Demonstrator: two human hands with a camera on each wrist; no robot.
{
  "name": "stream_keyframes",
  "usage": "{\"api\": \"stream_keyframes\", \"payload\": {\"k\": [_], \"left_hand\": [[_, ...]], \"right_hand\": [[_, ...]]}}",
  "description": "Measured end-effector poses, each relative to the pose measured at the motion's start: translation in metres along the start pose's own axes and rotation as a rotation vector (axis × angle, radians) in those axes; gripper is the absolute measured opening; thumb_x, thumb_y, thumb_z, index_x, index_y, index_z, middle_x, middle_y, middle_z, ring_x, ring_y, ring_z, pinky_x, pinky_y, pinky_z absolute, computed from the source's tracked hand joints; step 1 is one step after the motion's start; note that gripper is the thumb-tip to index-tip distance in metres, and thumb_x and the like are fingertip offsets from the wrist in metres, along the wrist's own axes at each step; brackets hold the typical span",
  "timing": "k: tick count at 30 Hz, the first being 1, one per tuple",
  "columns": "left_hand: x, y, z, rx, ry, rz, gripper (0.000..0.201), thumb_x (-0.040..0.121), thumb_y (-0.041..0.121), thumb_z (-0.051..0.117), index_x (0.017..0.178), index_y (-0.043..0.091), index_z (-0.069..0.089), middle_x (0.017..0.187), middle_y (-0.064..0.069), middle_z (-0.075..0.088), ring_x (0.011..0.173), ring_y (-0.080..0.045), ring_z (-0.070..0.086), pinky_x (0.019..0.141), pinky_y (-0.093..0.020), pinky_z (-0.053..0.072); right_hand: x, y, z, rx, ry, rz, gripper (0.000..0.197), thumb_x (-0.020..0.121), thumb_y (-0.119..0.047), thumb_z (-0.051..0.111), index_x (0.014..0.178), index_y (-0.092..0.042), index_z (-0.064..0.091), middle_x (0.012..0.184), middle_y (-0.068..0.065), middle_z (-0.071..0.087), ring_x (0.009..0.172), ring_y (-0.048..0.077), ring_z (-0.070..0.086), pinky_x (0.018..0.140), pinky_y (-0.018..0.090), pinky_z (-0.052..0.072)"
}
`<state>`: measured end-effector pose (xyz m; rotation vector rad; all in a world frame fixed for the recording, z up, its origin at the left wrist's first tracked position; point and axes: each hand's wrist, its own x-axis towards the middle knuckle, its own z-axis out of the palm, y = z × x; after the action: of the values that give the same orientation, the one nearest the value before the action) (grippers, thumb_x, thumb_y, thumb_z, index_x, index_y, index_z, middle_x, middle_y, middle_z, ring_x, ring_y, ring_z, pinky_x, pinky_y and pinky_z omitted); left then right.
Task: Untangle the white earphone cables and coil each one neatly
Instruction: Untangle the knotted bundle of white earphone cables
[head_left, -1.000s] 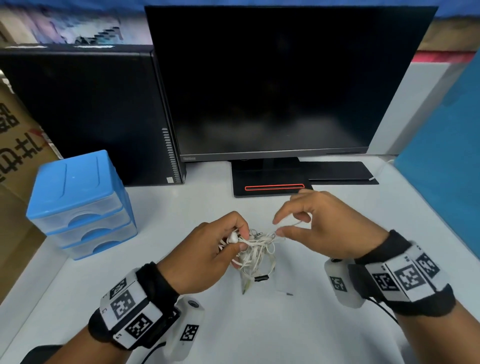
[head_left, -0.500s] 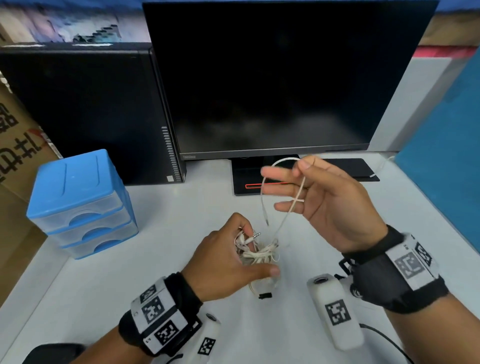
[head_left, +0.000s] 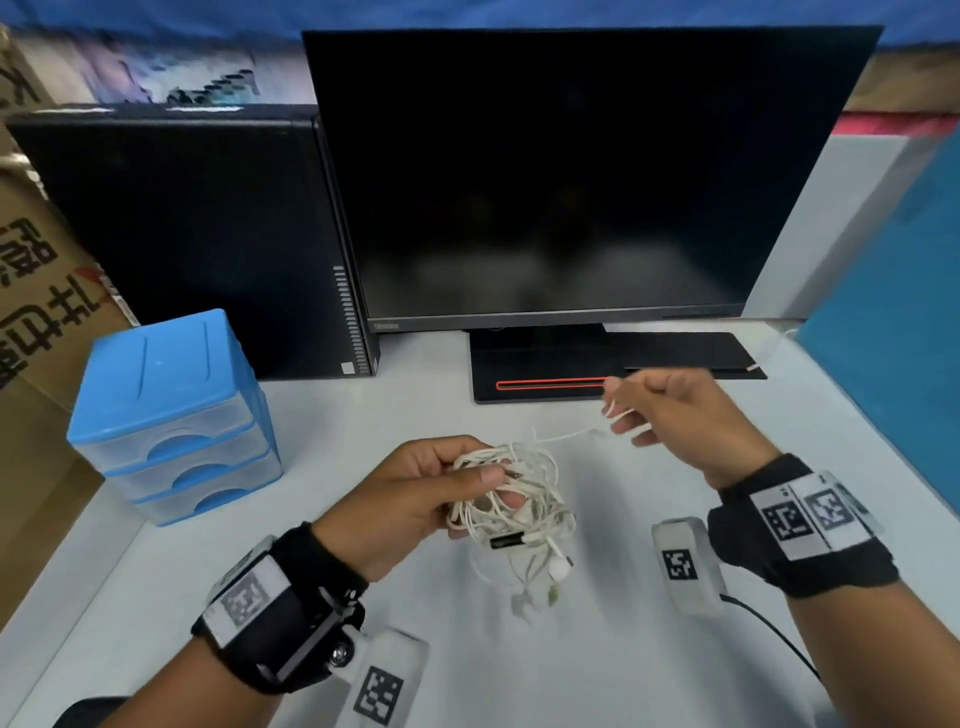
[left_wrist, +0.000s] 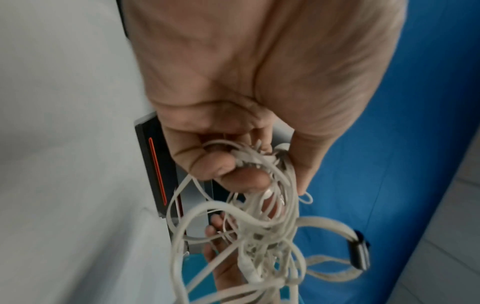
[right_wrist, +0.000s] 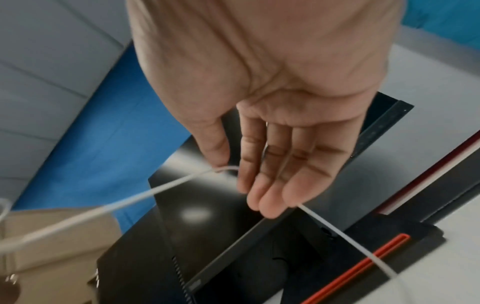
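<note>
A tangled bundle of white earphone cables (head_left: 524, 512) hangs from my left hand (head_left: 488, 483), which grips it between thumb and curled fingers just above the table. An earbud (head_left: 558, 569) and a dark connector (head_left: 506, 542) dangle below. One strand (head_left: 566, 435) runs right to my right hand (head_left: 618, 408), pinched between thumb and index finger. In the left wrist view, loops of the bundle (left_wrist: 259, 226) spill from the left hand (left_wrist: 233, 164). In the right wrist view, the strand (right_wrist: 130, 203) passes behind the fingers of the right hand (right_wrist: 233, 170).
A dark monitor (head_left: 571, 182) on a black stand base (head_left: 545, 400) stands behind the hands. A black PC tower (head_left: 182, 234) and a blue drawer unit (head_left: 166, 415) stand at the left. A blue panel (head_left: 893, 312) borders the white table (head_left: 623, 649) on the right.
My right hand has come down and moved right from its raised position, drawing one strand out sideways. My left hand has turned and now holds the bundle up instead of pressing it down.
</note>
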<state>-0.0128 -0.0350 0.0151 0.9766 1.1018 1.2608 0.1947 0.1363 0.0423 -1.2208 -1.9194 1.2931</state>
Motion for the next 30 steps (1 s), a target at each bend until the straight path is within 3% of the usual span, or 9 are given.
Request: {"api": "stream_keyframes", "payload": {"k": [3,7,10,11,14,17,21,26,30], "left_hand": [[0.001,0.004,0.0,-0.041,0.021,0.004,0.03,0.081,0.03,0.069,0.097,0.006,0.075,0.095,-0.018,0.068,0.089,-0.036,0.044,0.072,-0.036,0.035],[0.001,0.007,0.004,-0.003,0.084,0.027,0.026,0.088,0.028,0.06,0.091,0.006,0.075,0.084,-0.011,0.068,0.065,-0.016,0.054,0.054,-0.023,0.045],[0.001,0.006,0.008,0.029,0.134,0.049,0.028,0.091,0.031,0.064,0.092,0.003,0.071,0.075,-0.007,0.066,0.059,-0.012,0.055,0.054,-0.022,0.047],[0.001,0.005,0.009,0.016,0.151,0.051,0.032,0.088,0.031,0.062,0.096,0.0,0.069,0.074,-0.006,0.065,0.059,-0.012,0.054,0.054,-0.022,0.047],[0.002,0.007,0.009,-0.048,0.224,0.034,0.036,0.085,0.032,0.061,0.101,0.0,0.066,0.076,-0.005,0.065,0.059,-0.013,0.054,0.053,-0.022,0.047],[0.003,0.009,0.008,-0.168,0.278,-0.014,0.029,0.083,0.032,0.064,0.096,0.006,0.068,0.084,-0.011,0.063,0.062,-0.016,0.053,0.053,-0.021,0.048],[0.004,0.008,0.007,-0.256,0.305,-0.073,0.029,0.082,0.032,0.066,0.096,0.006,0.068,0.086,-0.012,0.064,0.057,-0.013,0.053,0.052,-0.02,0.05],[0.007,0.006,0.01,-0.291,0.331,-0.109,0.026,0.09,0.029,0.061,0.101,0.006,0.067,0.074,-0.005,0.069,0.051,-0.009,0.055,0.051,-0.018,0.051],[0.006,0.003,0.013,-0.243,0.332,-0.077,0.033,0.088,0.03,0.062,0.104,0.003,0.067,0.077,-0.007,0.069,0.055,-0.011,0.059,0.054,-0.02,0.052]], "right_hand": [[-0.007,-0.004,0.011,-0.06,-0.032,-0.045,0.023,0.09,-0.033,0.066,0.079,-0.013,0.07,0.079,0.001,0.073,0.071,0.013,0.068,0.063,0.023,0.051],[-0.033,-0.029,0.025,0.011,0.081,-0.381,0.021,0.086,-0.024,0.072,0.071,-0.01,0.068,0.068,0.009,0.067,0.059,0.011,0.057,0.058,0.018,0.047],[-0.056,-0.045,0.036,0.062,-0.006,-0.523,0.021,0.086,-0.018,0.072,0.068,-0.008,0.067,0.062,0.005,0.062,0.053,0.007,0.05,0.052,0.016,0.041],[-0.06,-0.048,0.038,0.047,-0.05,-0.535,0.019,0.086,-0.018,0.072,0.069,-0.009,0.068,0.062,0.005,0.063,0.051,0.01,0.051,0.051,0.019,0.042],[-0.062,-0.045,0.037,0.028,-0.145,-0.542,0.013,0.086,-0.015,0.073,0.073,-0.013,0.073,0.067,0.011,0.067,0.06,0.032,0.058,0.053,0.043,0.048],[-0.062,-0.042,0.036,0.019,-0.241,-0.575,0.01,0.083,-0.021,0.07,0.075,-0.016,0.073,0.068,0.015,0.066,0.062,0.036,0.057,0.055,0.05,0.048],[-0.062,-0.039,0.043,-0.085,-0.205,-0.601,0.012,0.08,-0.016,0.078,0.072,-0.023,0.074,0.065,0.001,0.06,0.06,0.021,0.053,0.055,0.039,0.047],[-0.056,-0.032,0.044,-0.194,-0.137,-0.564,0.027,0.078,-0.023,0.081,0.058,-0.017,0.064,0.059,0.0,0.057,0.055,0.015,0.05,0.053,0.021,0.041],[-0.056,-0.031,0.047,-0.237,-0.079,-0.563,0.006,0.078,-0.028,0.081,0.075,-0.027,0.076,0.067,-0.008,0.06,0.063,0.014,0.053,0.057,0.012,0.036]]}}
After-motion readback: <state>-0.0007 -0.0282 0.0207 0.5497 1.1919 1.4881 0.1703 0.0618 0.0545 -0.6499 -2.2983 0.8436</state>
